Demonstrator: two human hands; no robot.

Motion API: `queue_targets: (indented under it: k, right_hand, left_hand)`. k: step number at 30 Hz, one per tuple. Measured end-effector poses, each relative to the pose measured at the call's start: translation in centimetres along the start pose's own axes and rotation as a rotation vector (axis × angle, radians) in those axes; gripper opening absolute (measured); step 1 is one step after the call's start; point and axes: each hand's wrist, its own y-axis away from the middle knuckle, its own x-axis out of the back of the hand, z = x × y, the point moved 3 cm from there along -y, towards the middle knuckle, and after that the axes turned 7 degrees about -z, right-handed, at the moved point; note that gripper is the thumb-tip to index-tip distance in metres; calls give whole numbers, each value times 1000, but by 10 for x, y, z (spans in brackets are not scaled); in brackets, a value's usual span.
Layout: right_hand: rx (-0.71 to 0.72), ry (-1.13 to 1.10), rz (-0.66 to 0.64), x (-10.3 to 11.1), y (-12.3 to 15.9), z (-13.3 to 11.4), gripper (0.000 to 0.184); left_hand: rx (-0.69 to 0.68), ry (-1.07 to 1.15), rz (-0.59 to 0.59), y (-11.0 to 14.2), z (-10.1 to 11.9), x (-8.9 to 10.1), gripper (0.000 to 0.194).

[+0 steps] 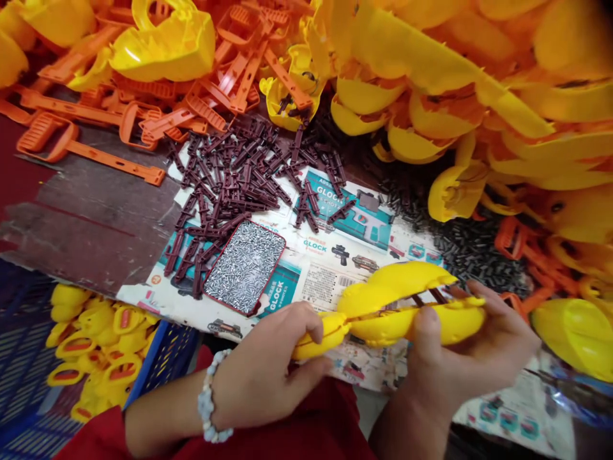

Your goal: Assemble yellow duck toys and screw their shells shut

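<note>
A yellow plastic toy shell [383, 326], made of two halves partly apart, is held over the table's front edge. Dark brown bars show in the gap between its halves. My left hand [282, 358], with a beaded bracelet at the wrist, closes round the shell's narrow left end. At the wider right end, my right hand [460, 351] grips the lower half, thumb on the near side and fingers behind. Left of the shell, a shallow tray [246, 265] of small silver pins lies on printed cardboard [325, 281]. Dark brown plastic parts [239, 172] are heaped behind the tray.
Orange handled plastic bars [96, 134] and yellow shells cover the back left. A tall pile of yellow shell halves [431, 83] rises at back right, beside small black cylinders [479, 249]. A blue basket [153, 358] at lower left holds yellow toys [100, 345].
</note>
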Motion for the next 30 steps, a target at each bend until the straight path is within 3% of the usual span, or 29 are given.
queue_targets:
  k: [2,6,8,11,14,16,18,20,22,25,30]
  right_hand:
    - [40,13,20,-1,-3,-3,47]
    - [192,-45,348,5,7,-21,26]
    - [40,-179,259,-3,16,-23,28]
    - [-356,-586,-120,-29,31,-14,52]
    - [-457,-906,-282,-45,39,-10,63]
    - [-442,-937,-274,-48,38,-11,57]
    - [-405,-930,-230,-47,36,-17,50]
    - [-320,-895,-236,-45,34,-27,43]
    - [-226,-842,-266,-44,34,-36,40]
    - [-206,-824,-257,-44,36,-38,35]
    - [-365,-927,-140,-46,40,-30,44]
  left_hand:
    - [4,-40,85,1,-3,-2,21]
    - [-74,110,232,4,-10,0,21]
    - [-152,182,277,5,-10,2,21]
    - [-270,236,254,4,-8,0,21]
    - [-327,317,201,4,-6,-4,19]
    - [-301,368,178,4,-8,-5,22]
    - [-187,362,144,2,-10,-5,22]
    - [-32,267,110,-1,-12,-4,13]
    - [47,89,94,-4,-8,-2,25]
    - [-25,-190,140,-8,5,0,33]
    - [-192,-389,301,-12,18,-6,25]
